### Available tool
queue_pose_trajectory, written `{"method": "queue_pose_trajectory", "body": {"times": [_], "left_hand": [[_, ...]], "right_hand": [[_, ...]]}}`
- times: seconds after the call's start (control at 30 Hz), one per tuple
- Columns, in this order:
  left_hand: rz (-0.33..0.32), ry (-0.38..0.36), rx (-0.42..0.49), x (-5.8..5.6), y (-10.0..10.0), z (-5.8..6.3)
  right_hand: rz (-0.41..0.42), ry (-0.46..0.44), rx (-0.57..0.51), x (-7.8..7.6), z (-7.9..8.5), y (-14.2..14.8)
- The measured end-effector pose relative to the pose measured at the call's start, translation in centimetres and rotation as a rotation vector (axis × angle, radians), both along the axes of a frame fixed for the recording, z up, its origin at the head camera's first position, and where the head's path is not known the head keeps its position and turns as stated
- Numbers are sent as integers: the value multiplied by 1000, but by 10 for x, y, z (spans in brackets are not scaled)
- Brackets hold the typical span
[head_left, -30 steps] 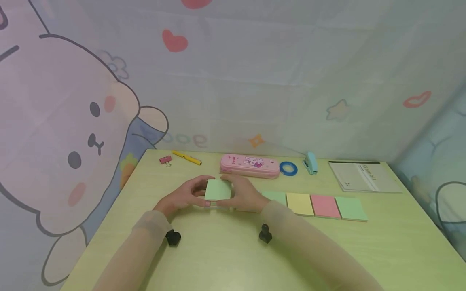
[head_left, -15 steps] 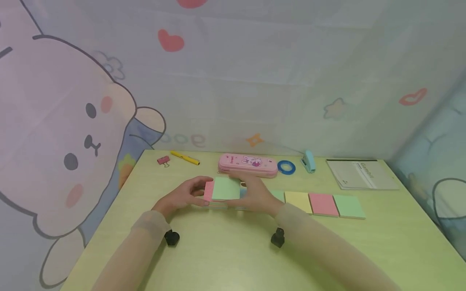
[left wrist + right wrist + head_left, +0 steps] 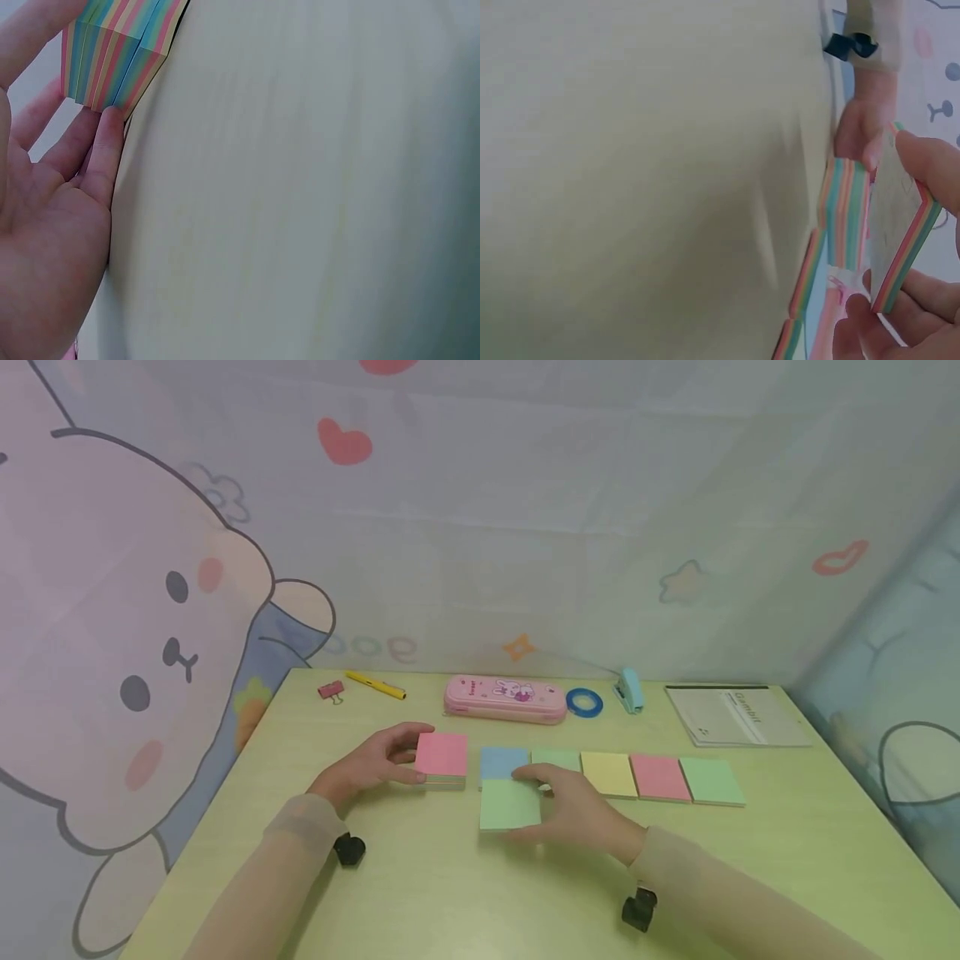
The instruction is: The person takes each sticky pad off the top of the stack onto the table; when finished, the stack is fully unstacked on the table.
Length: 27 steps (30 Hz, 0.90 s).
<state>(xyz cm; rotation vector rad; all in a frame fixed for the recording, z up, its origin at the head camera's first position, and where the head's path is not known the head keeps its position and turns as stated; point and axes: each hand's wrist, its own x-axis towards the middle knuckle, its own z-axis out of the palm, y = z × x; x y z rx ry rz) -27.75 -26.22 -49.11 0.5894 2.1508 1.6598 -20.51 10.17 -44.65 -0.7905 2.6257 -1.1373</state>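
Note:
My left hand [image 3: 371, 762] grips the left side of a stack of sticky note pads [image 3: 441, 755] with a pink top sheet. In the left wrist view, thumb and fingers span the striped edges of that stack [image 3: 116, 56]. Between thumb and fingers my right hand [image 3: 588, 814] holds one thin sticky note pad [image 3: 510, 806], green on top. Its pale underside and striped edge show in the right wrist view, where the pad [image 3: 900, 240] is lifted and tilted. It overlaps the near part of a blue-topped pad [image 3: 502, 762], which starts a row lying right of the stack.
The row runs on rightward with a green pad [image 3: 555, 760], a yellow one [image 3: 609, 774], a pink one [image 3: 660, 777] and another green one [image 3: 712, 782]. Behind lie a binder clip [image 3: 330, 691], yellow pen [image 3: 377, 685], pink pencil case [image 3: 504, 699], blue tape [image 3: 584, 702], stapler [image 3: 629, 692] and notebook [image 3: 735, 718].
My right hand has lifted the green-topped pad off the stack and carried it right and nearer to me, uncovering the pink top and the blue pad. My left hand stays at the stack.

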Motion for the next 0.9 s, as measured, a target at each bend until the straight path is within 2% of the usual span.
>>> {"method": "queue_pose_trajectory", "body": {"times": [0.13, 0.53, 0.7, 0.9], "left_hand": [[-8, 6, 5, 0, -1, 1], [-14, -14, 35, 0, 0, -1], [-12, -17, 25, 0, 0, -2], [-11, -10, 23, -1, -1, -3]], "right_hand": [[30, 12, 29, 8, -6, 5], [113, 153, 125, 15, -33, 4], [136, 214, 181, 18, -36, 6], [121, 212, 238, 18, -36, 14]]}}
